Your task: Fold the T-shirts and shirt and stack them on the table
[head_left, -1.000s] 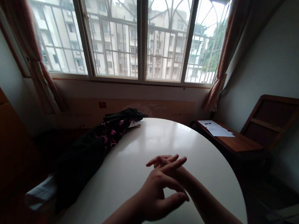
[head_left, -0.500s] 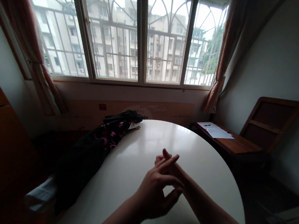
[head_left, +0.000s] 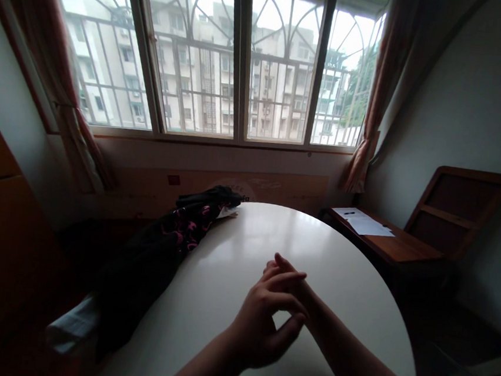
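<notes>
The left hand (head_left: 260, 319) reaches in from the lower left, palm down, fingers fanned and loosely bent, unclenched, its thumb curving toward the index finger around a small gap. Those fingers cross the right hand (head_left: 281, 263), which angles in from the lower right and is mostly hidden, so its grip cannot be told. Both are above the round white table (head_left: 209, 296), a smooth, glossy top spreading out beneath them. Black cloth (head_left: 135, 277) with pink curling shapes drapes over its left edge. Beyond, white sheets (head_left: 368, 224) lie on brown wood (head_left: 417, 249); dark lettering on the tan panel (head_left: 295, 186) is partly covered and unreadable.
</notes>
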Tool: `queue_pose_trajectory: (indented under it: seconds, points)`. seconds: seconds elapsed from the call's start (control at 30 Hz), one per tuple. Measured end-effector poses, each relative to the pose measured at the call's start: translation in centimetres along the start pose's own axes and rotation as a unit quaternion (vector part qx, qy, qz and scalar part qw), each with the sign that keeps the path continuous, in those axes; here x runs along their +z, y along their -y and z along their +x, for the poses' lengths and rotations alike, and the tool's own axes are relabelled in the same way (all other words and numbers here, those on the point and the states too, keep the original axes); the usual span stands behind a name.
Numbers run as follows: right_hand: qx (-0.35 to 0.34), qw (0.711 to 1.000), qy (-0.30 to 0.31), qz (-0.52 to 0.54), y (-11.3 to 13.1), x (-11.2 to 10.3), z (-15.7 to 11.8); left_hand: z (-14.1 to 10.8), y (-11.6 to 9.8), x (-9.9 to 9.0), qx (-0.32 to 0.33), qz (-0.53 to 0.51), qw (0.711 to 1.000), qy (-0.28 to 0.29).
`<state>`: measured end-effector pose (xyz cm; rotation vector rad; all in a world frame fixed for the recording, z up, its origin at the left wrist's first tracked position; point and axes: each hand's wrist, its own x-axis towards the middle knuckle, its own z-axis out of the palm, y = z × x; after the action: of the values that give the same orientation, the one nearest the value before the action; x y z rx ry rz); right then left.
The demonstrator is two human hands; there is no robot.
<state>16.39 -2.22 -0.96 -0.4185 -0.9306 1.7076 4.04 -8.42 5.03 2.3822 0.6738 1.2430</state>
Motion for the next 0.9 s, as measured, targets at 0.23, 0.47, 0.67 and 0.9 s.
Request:
queue_pose_trajectory:
  seconds: [0.23,0.47,0.67,0.9]
  points:
    - [0.031,0.998,-0.06,0.019,0.9,0.8,0.6,-0.1,1.9,0.7,-0.049,0.019,0.994,-0.1]
    - [-0.049,0.953,-0.3,0.0,0.4,-2.0,2.3,0.7,3.6,-0.5,-0.18,-0.01,0.962,-0.205]
    - [-0.091,0.936,-0.341,0.021,0.8,-2.6,2.4,0.5,6.2,-0.5,-0.297,-0.101,0.906,-0.284]
    - [-0.086,0.95,-0.298,0.041,0.5,-2.2,2.2,0.2,7.1,-0.6,-0.381,-0.231,0.839,-0.312]
